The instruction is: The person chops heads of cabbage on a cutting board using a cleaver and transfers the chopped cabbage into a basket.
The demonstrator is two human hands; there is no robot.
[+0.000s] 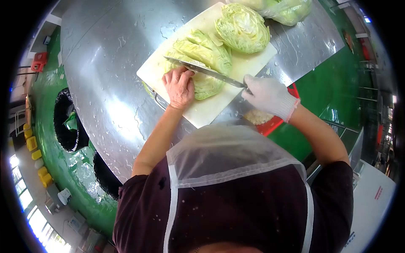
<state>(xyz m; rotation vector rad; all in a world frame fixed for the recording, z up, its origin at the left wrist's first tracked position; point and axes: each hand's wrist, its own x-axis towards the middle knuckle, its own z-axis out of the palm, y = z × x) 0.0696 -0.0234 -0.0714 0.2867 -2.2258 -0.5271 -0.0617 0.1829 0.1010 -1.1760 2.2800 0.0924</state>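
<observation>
A large kitchen knife [206,71] is in my right hand [270,95], which wears a white knitted glove and is closed round the handle. The blade points left across the cut cabbage [209,84] on the white cutting board [213,109]. My bare left hand [179,87] presses on the near part of that cabbage, its fingers bent and right beside the blade. Beyond the knife lie sliced cabbage wedges [202,49]. A cabbage half [242,28] rests cut face up at the board's far right.
The board lies on a wet steel table [114,84]. Bagged cabbage [291,10] sits past its far right corner. Below the table's right edge is a red crate [270,125] with pale pieces in it. Black-lined bins [67,120] stand on the green floor at left.
</observation>
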